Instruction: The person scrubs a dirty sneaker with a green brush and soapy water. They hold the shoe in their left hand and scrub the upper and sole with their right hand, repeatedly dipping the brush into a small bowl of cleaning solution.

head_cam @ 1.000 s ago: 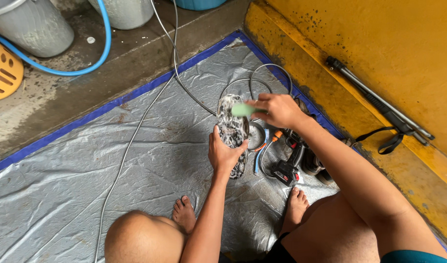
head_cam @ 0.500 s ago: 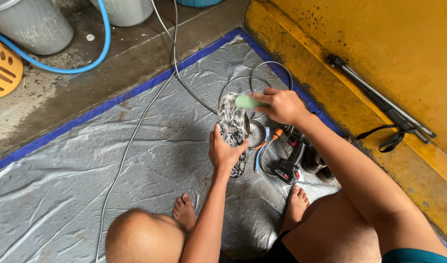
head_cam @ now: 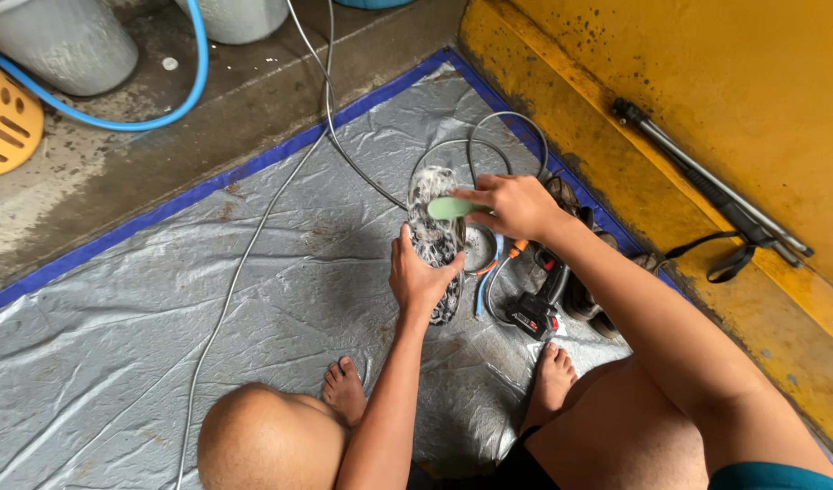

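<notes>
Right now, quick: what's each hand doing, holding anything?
Left hand: closed around the patterned shoe sole, holding it on the tarp.
Right hand: closed on a green brush, held against the sole.

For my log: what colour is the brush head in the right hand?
Light green brush head, clearest in the head view.

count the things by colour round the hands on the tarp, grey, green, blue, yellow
grey: 3 - tarp, patterned insole in the left hand, bucket
green: 1 - brush in the right hand
blue: 1 - hose
yellow: 1 - perforated basket
total: 6
</notes>
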